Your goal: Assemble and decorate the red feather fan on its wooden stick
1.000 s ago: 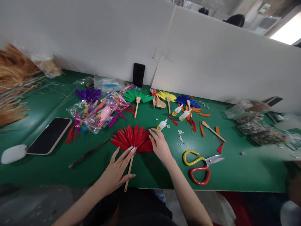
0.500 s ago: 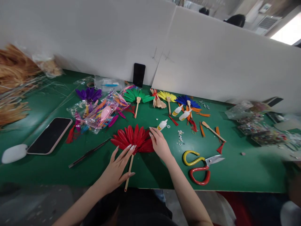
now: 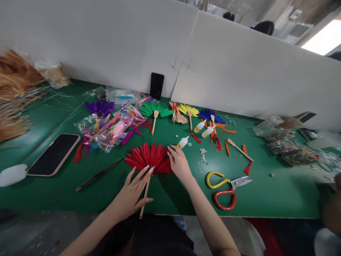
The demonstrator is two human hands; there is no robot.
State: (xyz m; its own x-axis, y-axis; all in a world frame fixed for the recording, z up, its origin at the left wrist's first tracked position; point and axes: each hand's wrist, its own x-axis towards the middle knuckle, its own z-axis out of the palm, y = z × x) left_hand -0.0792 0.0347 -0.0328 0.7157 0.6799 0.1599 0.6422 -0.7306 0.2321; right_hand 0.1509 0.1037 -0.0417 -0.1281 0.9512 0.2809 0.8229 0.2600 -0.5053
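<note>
1. I see the left hand (image 3: 130,192) spread wide, fingers partly hiding the red fan (image 3: 145,153) on the desk (image 3: 271,199).
2. The right hand (image 3: 180,163) covers its right edge; I cannot tell whether it grips.

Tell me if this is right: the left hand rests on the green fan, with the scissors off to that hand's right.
Not quite: in the head view the left hand rests on the red fan. The scissors are off to that hand's right, as stated.

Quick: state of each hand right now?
Left hand: open, fingers spread over the red feather fan.
Right hand: at the fan's right edge; pinching or just touching, cannot be told.
</note>
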